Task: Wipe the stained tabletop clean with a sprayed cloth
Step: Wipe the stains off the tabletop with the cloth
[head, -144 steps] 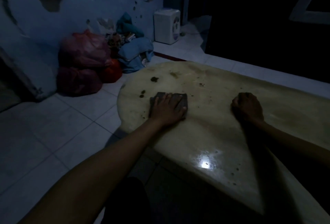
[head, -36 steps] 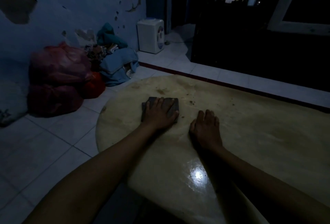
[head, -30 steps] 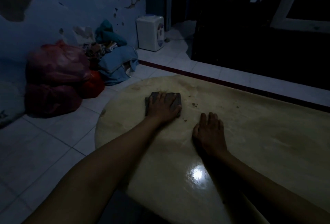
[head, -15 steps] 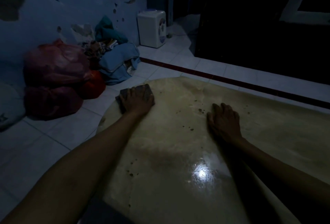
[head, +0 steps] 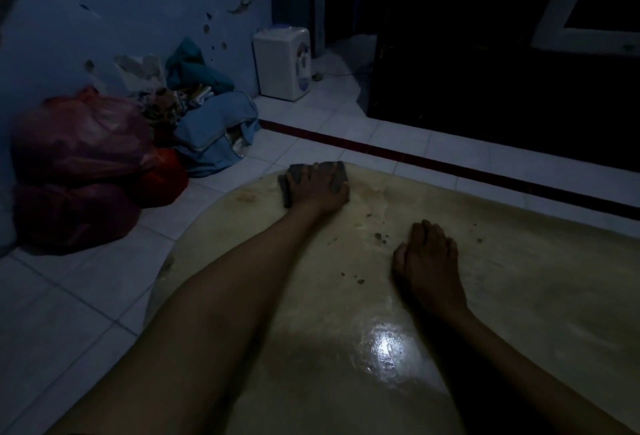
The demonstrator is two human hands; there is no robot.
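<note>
The pale, glossy tabletop (head: 519, 296) fills the lower right of the dim head view. My left hand (head: 317, 188) presses flat on a dark grey cloth (head: 337, 176) at the table's far rounded edge. Only the cloth's corners show around the fingers. My right hand (head: 429, 258) rests palm down on the bare surface, fingers together, holding nothing. Several small dark crumbs and stains (head: 379, 237) lie between the two hands, and a faint smear (head: 246, 197) sits left of the cloth.
On the white tiled floor (head: 69, 296) at left lie red plastic bags (head: 79, 171) and a heap of blue cloth (head: 214, 133) against the wall. A small white appliance (head: 282, 62) stands farther back. Dark furniture (head: 502, 88) rises behind the table.
My left hand has slid the cloth along the table's far edge, from the left rim toward the middle. My right hand has stayed flat on the surface. Earlier stains near the left end are gone.
</note>
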